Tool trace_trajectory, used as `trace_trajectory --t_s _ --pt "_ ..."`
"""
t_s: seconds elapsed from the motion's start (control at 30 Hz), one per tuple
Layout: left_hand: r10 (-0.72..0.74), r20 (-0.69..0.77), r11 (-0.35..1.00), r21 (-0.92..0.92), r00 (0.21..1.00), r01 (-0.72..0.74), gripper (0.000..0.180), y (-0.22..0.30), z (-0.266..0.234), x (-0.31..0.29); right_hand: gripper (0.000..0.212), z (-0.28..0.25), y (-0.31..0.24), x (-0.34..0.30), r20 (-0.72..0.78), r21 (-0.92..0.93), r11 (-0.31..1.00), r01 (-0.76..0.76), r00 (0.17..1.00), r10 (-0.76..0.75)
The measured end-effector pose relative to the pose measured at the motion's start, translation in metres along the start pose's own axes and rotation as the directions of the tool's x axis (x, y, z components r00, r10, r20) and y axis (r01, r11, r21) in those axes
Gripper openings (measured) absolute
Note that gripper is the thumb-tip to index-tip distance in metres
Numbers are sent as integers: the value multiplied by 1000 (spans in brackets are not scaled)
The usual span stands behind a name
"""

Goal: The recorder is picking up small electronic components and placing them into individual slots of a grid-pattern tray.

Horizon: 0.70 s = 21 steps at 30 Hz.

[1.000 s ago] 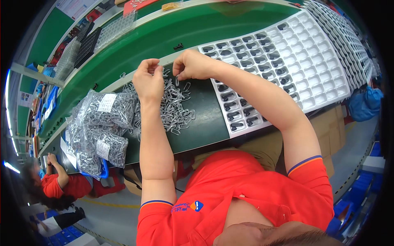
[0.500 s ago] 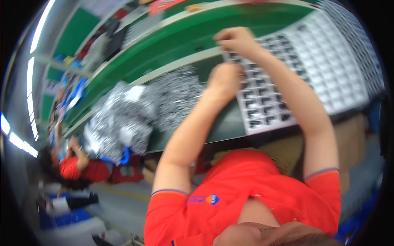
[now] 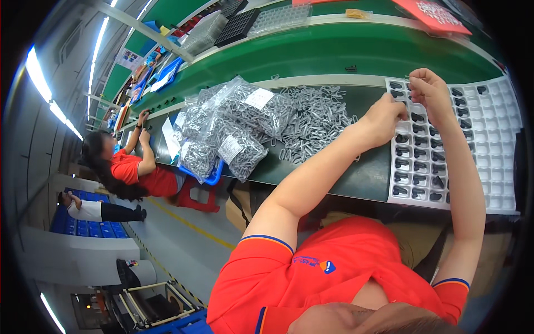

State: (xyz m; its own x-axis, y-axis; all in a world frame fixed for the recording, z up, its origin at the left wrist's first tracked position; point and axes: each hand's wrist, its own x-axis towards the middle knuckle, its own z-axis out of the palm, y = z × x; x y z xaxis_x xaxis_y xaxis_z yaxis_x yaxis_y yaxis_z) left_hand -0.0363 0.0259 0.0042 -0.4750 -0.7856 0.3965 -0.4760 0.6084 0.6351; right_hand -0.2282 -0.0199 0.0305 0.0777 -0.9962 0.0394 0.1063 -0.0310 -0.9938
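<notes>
A white plastic tray [image 3: 503,175] with rows of small pockets lies at the right of the bench. Small black parts [image 3: 419,153] fill several of its left columns. My left hand [image 3: 384,118] is over the tray's left edge, fingers curled together, and whatever they hold is hidden. Close beside it, my right hand [image 3: 432,96] hovers above the far left pockets with thumb and forefinger pinched. A thin sliver shows at those fingertips, too small to name. Left of the tray spreads a loose heap of bent grey metal clips [image 3: 314,119].
Clear bags of similar clips [image 3: 239,147] are piled left of the heap, partly over a blue bin [image 3: 214,173]. A shelf behind carries black and clear trays [image 3: 238,26] and a red sheet [image 3: 433,15]. Another person [image 3: 133,167] in red sits further left along the bench.
The view has swung left and sharpened, so the bench and both hands sit further right in the picture. Both hands stay at the tray's left side, with the right one still pinched.
</notes>
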Motion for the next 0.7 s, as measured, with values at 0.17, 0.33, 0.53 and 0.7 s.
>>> trace_trajectory --t_s 0.17,0.33,0.53,0.7 --pt "-129 -160 972 -216 979 92 10 -12 -17 -7 16 18 -1 -13 82 -5 999 -33 996 34" --pt "-278 -309 898 -420 909 132 13 -24 -25 -11 20 32 -3 -23 70 -174 985 13 998 -1" --pt "-456 -218 743 -627 863 235 14 -37 -45 -19 14 63 18 -24 65 -86 996 24 998 -19" --pt "-500 -81 545 -804 862 240 19 -38 -39 -17 10 67 25 -22 68 -97 994 52 997 -45"
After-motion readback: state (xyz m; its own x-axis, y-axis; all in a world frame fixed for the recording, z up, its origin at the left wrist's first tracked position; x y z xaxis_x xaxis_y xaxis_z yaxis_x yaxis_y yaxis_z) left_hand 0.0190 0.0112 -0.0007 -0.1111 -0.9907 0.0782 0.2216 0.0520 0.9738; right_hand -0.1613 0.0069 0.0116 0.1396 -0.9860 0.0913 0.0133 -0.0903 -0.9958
